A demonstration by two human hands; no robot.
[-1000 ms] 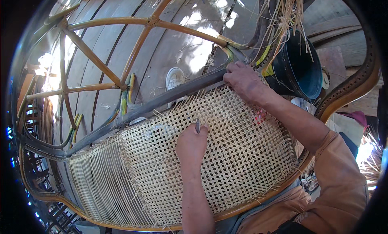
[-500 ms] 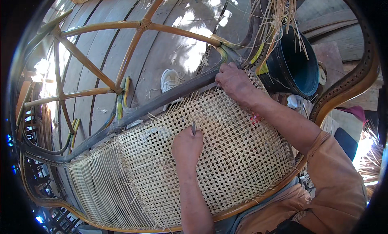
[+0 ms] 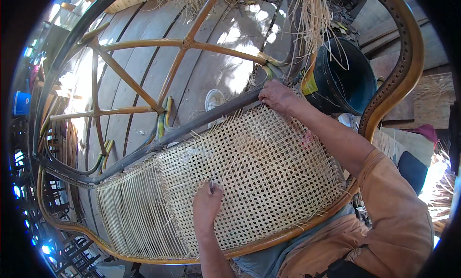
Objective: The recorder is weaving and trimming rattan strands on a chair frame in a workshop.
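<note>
A woven cane panel point(image 3: 249, 167), pale and full of small openings, stretches across a curved wooden frame point(image 3: 283, 239). Over the middle of the weave is my left hand point(image 3: 207, 208), closed around a small pointed metal tool point(image 3: 212, 187) whose tip sticks out above the fist; its handle is hidden. My right hand point(image 3: 278, 98) reaches to the panel's far edge, fingers bent and pressed together beside the dark rail point(image 3: 192, 125). What those fingers pinch is too small to make out. To the left, the cane point(image 3: 137, 215) runs only as parallel strands.
Rattan poles point(image 3: 185, 43) form a lattice beyond the rail. A dark bucket point(image 3: 357, 81) stands at the far right, near a bundle of loose cane strands point(image 3: 312, 13). A white shoe point(image 3: 214, 100) shows on the plank floor point(image 3: 192, 86).
My left hand has drawn back toward me and slightly left over the weave, tool still held. My right hand stays at the far rail. The whole view has shifted a little.
</note>
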